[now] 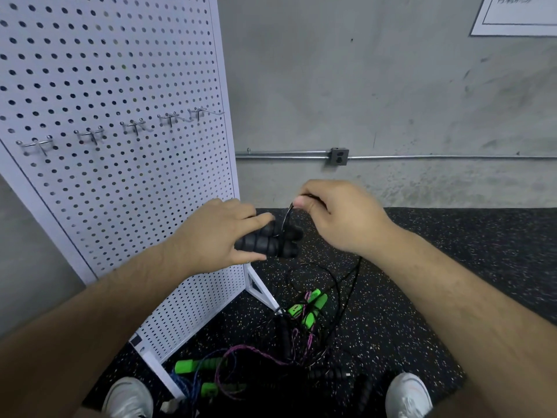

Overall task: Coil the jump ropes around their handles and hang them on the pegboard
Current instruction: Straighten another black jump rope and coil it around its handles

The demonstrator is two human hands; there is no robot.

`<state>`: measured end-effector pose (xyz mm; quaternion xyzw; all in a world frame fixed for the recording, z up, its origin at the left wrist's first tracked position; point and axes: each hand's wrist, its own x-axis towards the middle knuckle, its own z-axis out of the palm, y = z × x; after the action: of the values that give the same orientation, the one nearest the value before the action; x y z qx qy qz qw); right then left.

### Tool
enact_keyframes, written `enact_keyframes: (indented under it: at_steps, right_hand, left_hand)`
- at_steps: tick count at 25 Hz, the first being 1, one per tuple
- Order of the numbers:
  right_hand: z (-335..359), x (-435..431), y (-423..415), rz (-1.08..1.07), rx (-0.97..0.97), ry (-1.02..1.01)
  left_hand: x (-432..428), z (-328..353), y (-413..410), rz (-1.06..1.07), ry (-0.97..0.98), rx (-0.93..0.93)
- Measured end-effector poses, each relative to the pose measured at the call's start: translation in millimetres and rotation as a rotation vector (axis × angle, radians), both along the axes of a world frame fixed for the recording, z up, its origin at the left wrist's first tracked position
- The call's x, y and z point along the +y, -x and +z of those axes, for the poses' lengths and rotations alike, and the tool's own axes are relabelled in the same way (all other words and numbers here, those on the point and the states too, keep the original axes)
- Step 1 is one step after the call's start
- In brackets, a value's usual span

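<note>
Black handles point(268, 242): left grip point(218, 233); rope point(288, 215): right grip point(339, 217)

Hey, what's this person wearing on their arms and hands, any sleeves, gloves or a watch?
The left forearm and right forearm are bare to the frame's edge; no sleeves show. The left hand and right hand wear no gloves, and no watch, band or ring shows.

speckled black floor point(452, 267), tangled jump ropes point(301, 321), pegboard stand point(262, 291)

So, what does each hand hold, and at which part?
The left hand grips both black handles together along their left part; the right hand pinches the black cord just above them.
</note>
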<state>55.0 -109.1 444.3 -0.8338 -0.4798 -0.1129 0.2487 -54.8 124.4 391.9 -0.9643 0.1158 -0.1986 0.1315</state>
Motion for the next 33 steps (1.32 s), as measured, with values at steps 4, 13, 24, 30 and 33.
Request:
enact_keyframes:
  at_steps: [4, 13, 24, 30, 33]
  right_hand:
    - [-6.2, -2.6, -23.9, -0.012, 0.035, -0.008]
    - [-54.7, 27.8, -0.6, 0.107, 0.592, 0.078]
    - [-29.2, 27.4, 59.0, 0.142, 0.392, 0.132]
    - [1.2, 6.5, 54.9, 0.109, 0.331, 0.148]
    - [2.4, 1.8, 40.0, 0.029, 0.018, 0.131]
  left_hand:
    - [-17.8, 8.1, 7.1, -0.053, 0.038, 0.001]
    - [-26.9, 25.7, 14.2, 0.05, 0.253, -0.137]
    - [21.8, 12.5, 1.6, 0.242, 0.221, -0.057]
    - [14.0, 10.3, -2.9, 0.22, 0.147, -0.023]
    - [8.9, 8.3, -3.5, 0.166, 0.115, -0.029]
